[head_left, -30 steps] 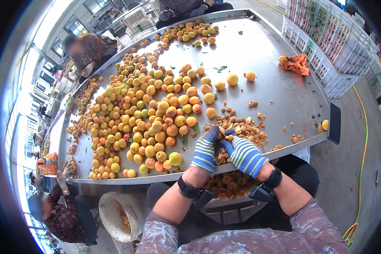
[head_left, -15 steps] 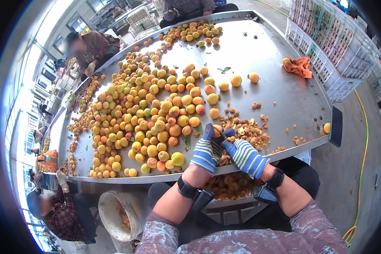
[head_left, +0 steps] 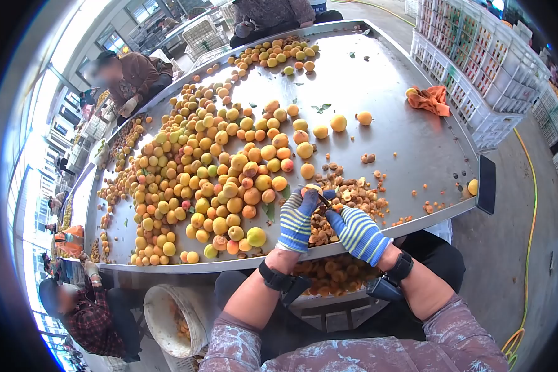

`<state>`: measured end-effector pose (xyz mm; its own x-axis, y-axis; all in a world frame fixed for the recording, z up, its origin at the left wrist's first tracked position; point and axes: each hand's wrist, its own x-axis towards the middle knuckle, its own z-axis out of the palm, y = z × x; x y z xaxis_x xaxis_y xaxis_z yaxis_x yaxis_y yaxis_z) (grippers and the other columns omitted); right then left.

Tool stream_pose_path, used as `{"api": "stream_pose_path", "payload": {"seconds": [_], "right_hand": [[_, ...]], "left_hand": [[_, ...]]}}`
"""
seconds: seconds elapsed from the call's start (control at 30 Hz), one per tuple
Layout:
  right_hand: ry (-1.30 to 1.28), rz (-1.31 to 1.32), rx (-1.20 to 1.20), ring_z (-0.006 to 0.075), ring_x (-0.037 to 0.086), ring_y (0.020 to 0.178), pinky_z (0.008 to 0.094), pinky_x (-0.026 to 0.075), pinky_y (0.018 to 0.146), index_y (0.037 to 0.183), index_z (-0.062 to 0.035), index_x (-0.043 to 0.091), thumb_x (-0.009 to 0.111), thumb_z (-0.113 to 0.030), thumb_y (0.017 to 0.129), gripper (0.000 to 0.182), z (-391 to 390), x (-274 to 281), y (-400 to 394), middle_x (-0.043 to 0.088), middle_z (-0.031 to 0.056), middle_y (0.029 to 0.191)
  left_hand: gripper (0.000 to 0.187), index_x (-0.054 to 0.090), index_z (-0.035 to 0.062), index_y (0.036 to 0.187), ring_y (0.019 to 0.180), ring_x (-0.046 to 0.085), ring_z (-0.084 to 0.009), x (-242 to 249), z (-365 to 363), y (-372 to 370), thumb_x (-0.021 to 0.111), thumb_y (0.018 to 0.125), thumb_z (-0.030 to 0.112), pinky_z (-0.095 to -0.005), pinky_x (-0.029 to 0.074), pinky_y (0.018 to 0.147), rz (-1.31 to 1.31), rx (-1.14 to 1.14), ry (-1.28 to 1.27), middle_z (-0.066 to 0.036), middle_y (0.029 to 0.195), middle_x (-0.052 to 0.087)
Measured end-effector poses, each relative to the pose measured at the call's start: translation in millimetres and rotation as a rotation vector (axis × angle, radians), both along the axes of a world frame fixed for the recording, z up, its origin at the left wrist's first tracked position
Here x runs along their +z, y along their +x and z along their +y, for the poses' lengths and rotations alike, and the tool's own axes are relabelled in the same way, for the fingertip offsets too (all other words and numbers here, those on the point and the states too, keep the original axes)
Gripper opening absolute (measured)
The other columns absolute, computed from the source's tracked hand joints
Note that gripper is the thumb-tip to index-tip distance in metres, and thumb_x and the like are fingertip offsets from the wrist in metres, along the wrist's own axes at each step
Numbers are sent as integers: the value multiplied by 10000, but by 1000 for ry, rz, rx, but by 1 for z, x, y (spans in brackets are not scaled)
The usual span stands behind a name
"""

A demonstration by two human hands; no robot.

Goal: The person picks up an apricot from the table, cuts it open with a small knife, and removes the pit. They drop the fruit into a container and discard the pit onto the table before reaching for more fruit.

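Note:
Both hands wear blue-and-white striped gloves with dark fingertips and meet over the near edge of the metal table. My left hand is closed around an orange apricot. My right hand has its fingers pressed around a thin dark tool, whose tip touches the fruit. A heap of small brownish pieces lies just beyond and between the hands. Left of them spreads a large pile of whole apricots. The inner fingertips are partly hidden.
Under the near edge is a container of brownish pieces. A white bucket stands left of my legs. An orange cloth lies at the table's right side, beside stacked white crates. Other people sit along the far and left sides.
The view has shifted slightly. Both hands stay together; the left one has turned a little, and the apricot and the dark tool show more clearly between them.

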<state>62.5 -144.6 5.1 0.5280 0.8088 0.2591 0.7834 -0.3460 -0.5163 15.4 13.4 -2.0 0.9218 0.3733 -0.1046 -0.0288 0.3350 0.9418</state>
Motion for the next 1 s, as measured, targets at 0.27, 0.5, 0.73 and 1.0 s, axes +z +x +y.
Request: {"api": "stream_pose_path", "payload": {"seconds": [0.27, 0.5, 0.73, 1.0], "right_hand": [[39, 157, -97, 327, 609, 624, 415, 469, 536, 1042, 5, 597, 534, -182, 939, 223, 1, 7, -5, 595, 193, 698], [425, 467, -214, 269, 642, 617, 347, 493, 561, 942, -1, 615, 617, -189, 913, 190, -3, 17, 4, 644, 151, 709], [506, 454, -148, 300, 672, 739, 355, 520, 643, 1091, -52, 616, 720, -282, 834, 360, 1, 19, 20, 681, 146, 827], [368, 369, -17, 326, 666, 785, 367, 525, 696, 1164, -48, 577, 720, -291, 826, 440, -3, 22, 25, 678, 177, 874]], "left_hand": [[349, 578, -19, 1095, 1011, 628, -181, 6, -1, 0, 560, 955, 300, -298, 480, 914, -42, -50, 11, -138, 1059, 671], [449, 579, -24, 1102, 1048, 625, -319, -2, 33, -1, 594, 919, 386, -450, 470, 987, -124, -3, -407, -202, 1089, 643], [418, 503, -8, 1239, 917, 626, -180, 12, 4, -9, 576, 947, 283, -312, 539, 791, -32, -331, -533, -99, 1099, 608], [204, 550, 10, 1036, 708, 615, -121, -3, -1, -11, 589, 944, 188, -241, 539, 619, 39, -221, -366, -63, 857, 624]]}}
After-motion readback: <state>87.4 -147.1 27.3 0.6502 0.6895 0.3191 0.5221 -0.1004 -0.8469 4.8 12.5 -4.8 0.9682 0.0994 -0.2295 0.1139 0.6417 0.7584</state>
